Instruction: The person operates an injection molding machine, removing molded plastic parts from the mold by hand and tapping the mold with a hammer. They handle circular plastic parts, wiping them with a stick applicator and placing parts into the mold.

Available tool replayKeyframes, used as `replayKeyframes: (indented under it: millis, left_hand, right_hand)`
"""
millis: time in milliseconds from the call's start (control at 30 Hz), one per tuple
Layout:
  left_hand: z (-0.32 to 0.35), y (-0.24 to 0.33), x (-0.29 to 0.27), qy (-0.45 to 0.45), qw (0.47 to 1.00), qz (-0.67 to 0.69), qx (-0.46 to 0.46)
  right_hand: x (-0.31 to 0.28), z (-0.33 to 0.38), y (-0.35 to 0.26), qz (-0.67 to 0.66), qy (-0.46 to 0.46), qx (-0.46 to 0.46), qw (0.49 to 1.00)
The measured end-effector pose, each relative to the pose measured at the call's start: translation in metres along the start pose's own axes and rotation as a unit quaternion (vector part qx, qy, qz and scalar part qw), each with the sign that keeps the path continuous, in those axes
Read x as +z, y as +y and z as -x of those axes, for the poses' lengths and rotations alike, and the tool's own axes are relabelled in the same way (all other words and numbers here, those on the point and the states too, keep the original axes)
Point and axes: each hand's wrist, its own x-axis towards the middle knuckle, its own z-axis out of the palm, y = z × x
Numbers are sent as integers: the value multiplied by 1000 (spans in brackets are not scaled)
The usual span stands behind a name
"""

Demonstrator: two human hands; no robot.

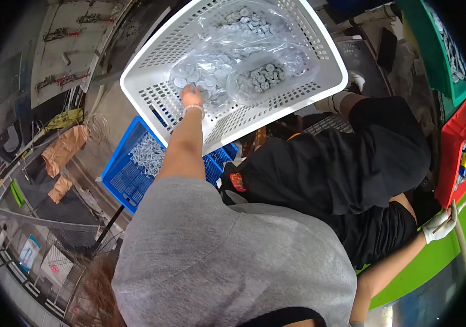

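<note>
My left hand (191, 96), with a bracelet at the wrist, reaches up into a white perforated basket (154, 92). Its fingertips rest on round grey discs (205, 82) lying in clear plastic bags; the fingers are partly hidden, so the grip is unclear. A second bag of darker discs (264, 76) lies to the right in the same basket. My right hand (439, 225), in a white glove, is at the far right over a green surface (434, 261), curled around a thin pale rod (460, 240).
A blue crate (126, 182) of small white parts sits partly under the white basket. A green crate (434, 60) and a red crate (454, 147) holding tools stand at the right. Black clothing covers my lap. Floor clutter lies to the left.
</note>
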Motion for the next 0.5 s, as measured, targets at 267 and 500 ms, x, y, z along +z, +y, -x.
replayKeyframes:
  millis: [267,500]
  left_hand:
    - [-9,-26,12,-176,940,-186,-226]
    - [3,-62,-9,-155,872,-461,-60]
  right_hand:
    - [-8,3,-3,92,-32,-46,994]
    - [-9,2,16,16,-20,-73,997]
